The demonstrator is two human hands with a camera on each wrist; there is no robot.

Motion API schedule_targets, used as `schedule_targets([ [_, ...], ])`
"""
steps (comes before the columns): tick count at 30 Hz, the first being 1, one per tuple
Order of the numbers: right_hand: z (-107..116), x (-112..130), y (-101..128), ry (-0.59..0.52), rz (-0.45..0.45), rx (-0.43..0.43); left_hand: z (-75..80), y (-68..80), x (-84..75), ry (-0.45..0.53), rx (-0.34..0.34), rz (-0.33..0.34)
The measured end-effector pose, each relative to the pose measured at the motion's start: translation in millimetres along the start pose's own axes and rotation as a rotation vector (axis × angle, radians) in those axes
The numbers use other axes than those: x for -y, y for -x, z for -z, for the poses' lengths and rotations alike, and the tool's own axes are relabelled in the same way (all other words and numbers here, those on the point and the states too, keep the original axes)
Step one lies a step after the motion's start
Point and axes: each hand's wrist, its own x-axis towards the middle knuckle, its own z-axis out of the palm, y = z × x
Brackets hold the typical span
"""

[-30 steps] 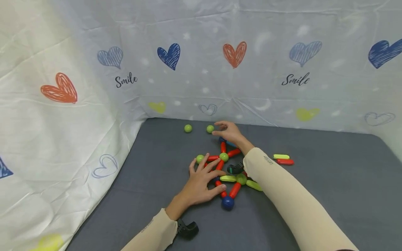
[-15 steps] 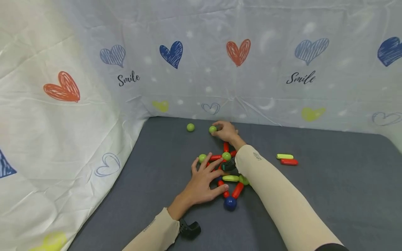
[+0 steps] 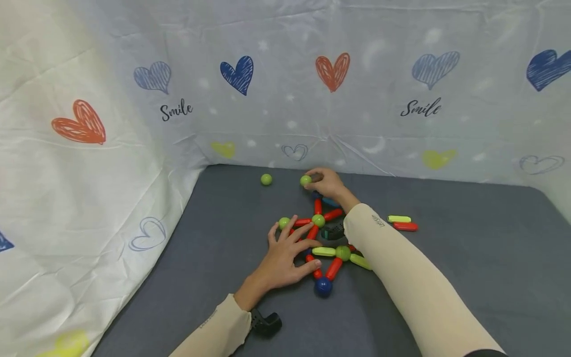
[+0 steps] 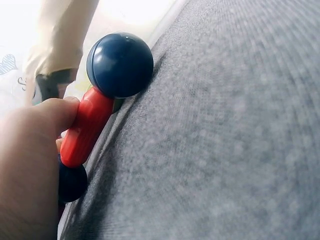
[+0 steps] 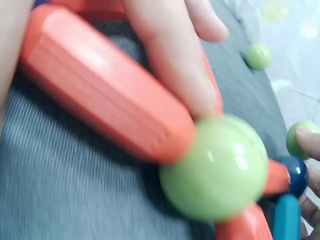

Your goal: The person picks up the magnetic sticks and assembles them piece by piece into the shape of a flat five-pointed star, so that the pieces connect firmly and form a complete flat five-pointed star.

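Observation:
My right hand (image 3: 329, 183) pinches a green ball (image 3: 305, 180) between thumb and fingers at the far side of the table; the ball also shows at the right edge of the right wrist view. Near the middle lies a figure of red rods (image 3: 333, 269), yellow-green rods (image 3: 323, 252) and balls joined end to end. Over its left part my left hand (image 3: 282, 261) rests with fingers spread. In the left wrist view its thumb touches a red rod (image 4: 89, 127) below a dark blue ball (image 4: 120, 65). A green ball (image 5: 215, 167) joins several red rods in the right wrist view.
Another green ball (image 3: 266, 179) lies loose at the back left. To the right, a loose yellow-green rod (image 3: 399, 218) and a loose red rod (image 3: 405, 226) lie side by side. A white cloth (image 3: 285, 94) with printed hearts hangs behind the grey table (image 3: 482, 258).
The right hand's fingers have come together on the green ball, and that ball has shifted slightly right. The left hand stays on the figure.

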Motion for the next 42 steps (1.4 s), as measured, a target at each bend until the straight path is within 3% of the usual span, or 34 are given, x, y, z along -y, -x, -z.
schedule_targets([
  [6, 22, -8, 14, -0.087, -0.009, 0.021, 1.1, 2.0, -2.2, 0.003, -0.013, 0.007],
  [15, 52, -31, 37, -0.112, 0.011, -0.030, 2.5, 4.1, -1.7, -0.019, -0.027, 0.043],
  [24, 76, -37, 75, -0.121, 0.027, -0.039, 3.0, 4.6, -1.3, 0.000, -0.026, 0.062],
  [32, 89, -47, 112, -0.054, 0.117, -0.002, 2.3, 2.3, -1.4, 0.028, -0.082, 0.050],
  [42, 85, -66, 166, -0.085, 0.174, 0.005, -2.0, -3.6, -1.7, 0.014, -0.098, 0.118],
])
